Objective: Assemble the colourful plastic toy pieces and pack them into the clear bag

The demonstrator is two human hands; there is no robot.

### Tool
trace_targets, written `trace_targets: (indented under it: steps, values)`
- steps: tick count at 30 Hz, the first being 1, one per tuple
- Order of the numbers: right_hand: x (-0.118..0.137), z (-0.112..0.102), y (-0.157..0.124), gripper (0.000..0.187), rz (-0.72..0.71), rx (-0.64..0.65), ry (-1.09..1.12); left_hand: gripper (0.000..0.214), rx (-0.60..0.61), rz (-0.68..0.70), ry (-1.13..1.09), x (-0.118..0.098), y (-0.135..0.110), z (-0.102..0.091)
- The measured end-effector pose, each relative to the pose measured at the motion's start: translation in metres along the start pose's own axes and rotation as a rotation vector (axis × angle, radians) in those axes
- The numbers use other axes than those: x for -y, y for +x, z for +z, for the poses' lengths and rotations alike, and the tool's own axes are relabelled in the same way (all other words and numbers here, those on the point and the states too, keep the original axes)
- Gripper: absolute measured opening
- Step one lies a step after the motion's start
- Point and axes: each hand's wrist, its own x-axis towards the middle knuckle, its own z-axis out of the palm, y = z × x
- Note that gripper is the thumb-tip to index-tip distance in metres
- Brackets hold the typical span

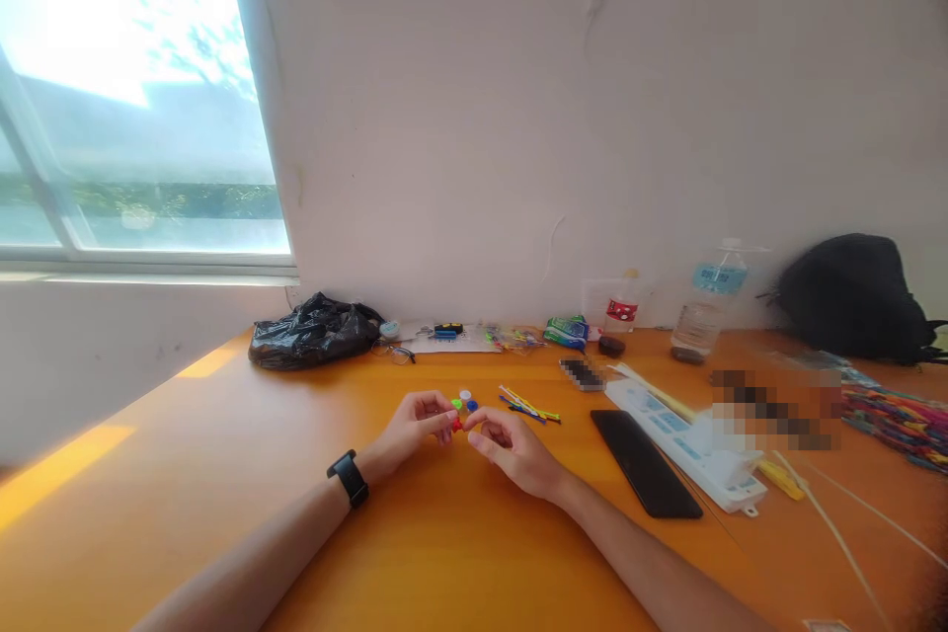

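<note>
My left hand [421, 425], with a dark watch [348, 479] on its wrist, pinches a small red plastic piece [457, 425] at its fingertips. Close against the red piece, the curled index finger and thumb of my right hand [511, 449] come in from the other side; whether they grip anything is hidden. Just beyond the fingertips lie small round pieces: a green one [457, 405], a white one [465, 395] and a blue one [472, 406]. Thin coloured sticks or ties [529, 405], in yellow, white, blue and black, lie loosely right of them.
A black plastic bag [315, 331] sits at the back left, with glasses [396, 353] beside it. To the right are a phone [582, 374], a black flat slab [644, 464], a white power strip [681, 439], bottles [700, 311], a black backpack [848, 301] and colourful cords [896, 415].
</note>
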Motion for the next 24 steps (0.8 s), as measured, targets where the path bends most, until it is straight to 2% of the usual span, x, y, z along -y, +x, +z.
trace_targets:
  steps: [7, 10, 13, 18, 24]
  values:
    - [-0.0009, 0.0001, -0.0005, 0.048, 0.040, -0.048, 0.094, 0.036, -0.023, 0.012, -0.008, -0.0001, -0.0009, 0.0003]
    - [-0.0004, -0.0019, -0.0009, 0.047, 0.108, 0.060, 0.120, 0.038, -0.035, 0.019, -0.008, 0.0007, -0.0003, -0.0003]
    - [0.0007, -0.0034, -0.0014, 0.059, 0.142, 0.151, 0.149, 0.039, -0.046, 0.016, -0.008, 0.0012, 0.0002, -0.0008]
    - [0.0040, -0.0028, 0.0004, 0.048, 0.124, 0.047, 0.194, 0.038, -0.039, 0.008, 0.004, 0.0000, -0.0003, -0.0006]
    - [0.0059, -0.0021, 0.0014, 0.047, 0.110, 0.022, 0.168, 0.037, -0.038, -0.003, 0.012, -0.0005, -0.0005, -0.0002]
